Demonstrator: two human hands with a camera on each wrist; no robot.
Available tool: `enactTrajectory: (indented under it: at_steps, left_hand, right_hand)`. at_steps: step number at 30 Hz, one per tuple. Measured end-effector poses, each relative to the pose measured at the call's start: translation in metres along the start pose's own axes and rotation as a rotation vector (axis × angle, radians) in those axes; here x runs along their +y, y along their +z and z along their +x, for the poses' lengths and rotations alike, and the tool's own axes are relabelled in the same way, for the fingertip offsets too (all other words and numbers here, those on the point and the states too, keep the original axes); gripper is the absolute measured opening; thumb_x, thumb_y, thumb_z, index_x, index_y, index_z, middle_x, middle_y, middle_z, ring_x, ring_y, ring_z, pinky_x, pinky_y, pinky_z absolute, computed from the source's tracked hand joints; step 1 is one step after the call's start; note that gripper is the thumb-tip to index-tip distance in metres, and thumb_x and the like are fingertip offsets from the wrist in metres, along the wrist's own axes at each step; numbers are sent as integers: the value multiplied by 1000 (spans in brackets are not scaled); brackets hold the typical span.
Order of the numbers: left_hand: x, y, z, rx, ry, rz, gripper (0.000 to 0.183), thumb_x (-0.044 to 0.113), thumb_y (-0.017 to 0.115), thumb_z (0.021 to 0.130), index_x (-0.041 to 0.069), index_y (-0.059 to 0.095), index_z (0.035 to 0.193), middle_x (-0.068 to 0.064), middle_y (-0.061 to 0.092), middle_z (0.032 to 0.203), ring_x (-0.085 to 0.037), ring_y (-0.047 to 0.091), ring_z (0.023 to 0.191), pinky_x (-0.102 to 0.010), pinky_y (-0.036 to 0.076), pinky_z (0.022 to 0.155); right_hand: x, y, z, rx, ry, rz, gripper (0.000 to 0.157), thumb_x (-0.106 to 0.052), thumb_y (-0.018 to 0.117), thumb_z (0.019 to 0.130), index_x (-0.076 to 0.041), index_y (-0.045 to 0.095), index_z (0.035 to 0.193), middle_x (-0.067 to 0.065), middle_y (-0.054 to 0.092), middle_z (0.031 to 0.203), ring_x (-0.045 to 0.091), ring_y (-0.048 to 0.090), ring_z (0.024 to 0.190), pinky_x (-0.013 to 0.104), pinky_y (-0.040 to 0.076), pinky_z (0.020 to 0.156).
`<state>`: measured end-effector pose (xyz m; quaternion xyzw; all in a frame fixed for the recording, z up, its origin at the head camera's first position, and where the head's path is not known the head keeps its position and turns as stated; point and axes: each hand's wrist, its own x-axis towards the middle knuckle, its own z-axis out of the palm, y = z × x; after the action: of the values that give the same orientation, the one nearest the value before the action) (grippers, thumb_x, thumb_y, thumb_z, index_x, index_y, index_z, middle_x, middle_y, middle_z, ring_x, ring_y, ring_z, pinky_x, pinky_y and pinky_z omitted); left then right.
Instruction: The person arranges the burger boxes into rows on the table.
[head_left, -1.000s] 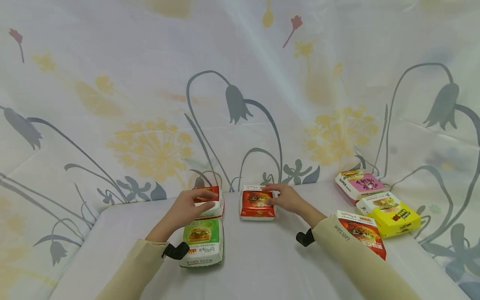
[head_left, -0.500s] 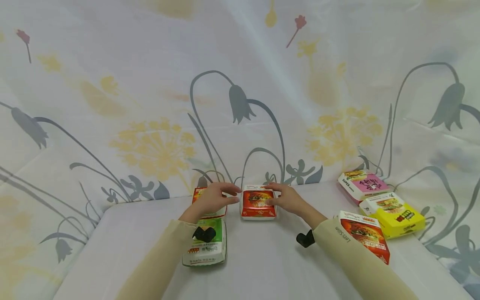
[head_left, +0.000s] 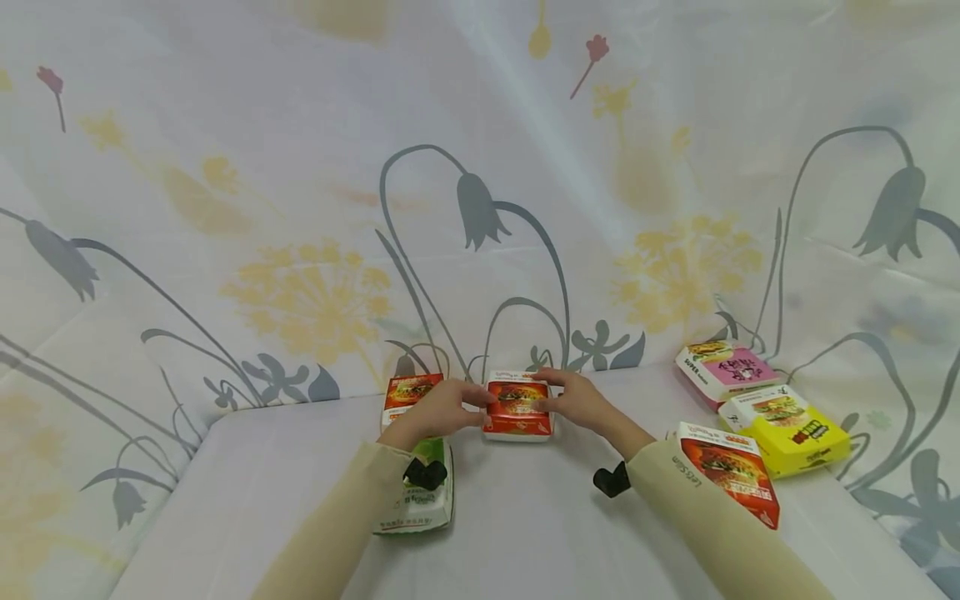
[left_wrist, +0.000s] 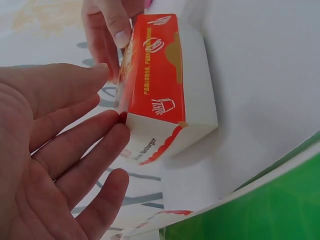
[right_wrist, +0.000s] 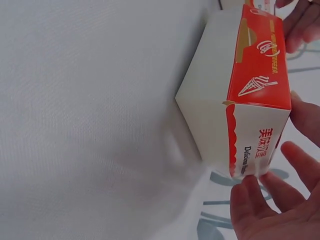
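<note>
Box, red-topped (head_left: 517, 408), on white table (head_left: 517, 525) between both hands. Left hand (head_left: 444, 408): fingers loosely spread, tips at one side; firm contact uncertain. Right hand (head_left: 581, 402): fingers apart, tips touching opposite side, no tight wrap. Judgement: uneven pressure could twist the box; squeezing hard might dent its card. Left sleeve (head_left: 352, 508) overlaps green box (head_left: 420, 517); dragging low could shove it.

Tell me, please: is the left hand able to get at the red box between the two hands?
Probably yes: the left hand is close beside the red box, with nothing between them; the right hand is at the opposite side.
</note>
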<state>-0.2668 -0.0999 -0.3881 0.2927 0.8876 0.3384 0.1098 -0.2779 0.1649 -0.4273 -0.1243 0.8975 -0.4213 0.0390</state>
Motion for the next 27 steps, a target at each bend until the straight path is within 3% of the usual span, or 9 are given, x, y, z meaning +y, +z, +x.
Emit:
enactTrajectory:
  at_steps: [10, 17, 27]
  left_hand:
    - [-2, 1, 1, -10, -7, -24, 37, 15, 75, 90, 7, 68, 126, -9, 67, 125, -26, 58, 121, -47, 43, 104]
    - [-5, 1, 0, 32, -48, -2, 41, 19, 76, 89, 9, 66, 127, -8, 65, 126, -25, 57, 121, -46, 43, 104]
    - [-4, 7, 6, 85, -76, 58, 49, 33, 80, 84, 11, 67, 126, -9, 64, 128, -28, 56, 121, -46, 44, 102]
  right_hand:
    - [-1, 3, -5, 59, -76, -119, 38, -20, 68, 94, -6, 67, 128, 22, 48, 146, 43, 45, 133, 57, 40, 104]
    - [-1, 3, -13, 124, -103, -155, 25, -13, 67, 94, -5, 72, 117, 19, 63, 125, 40, 57, 116, 56, 46, 96]
    - [1, 6, -23, 169, -88, -148, 22, -9, 74, 88, -6, 77, 109, 10, 64, 106, 33, 59, 100, 44, 51, 82]
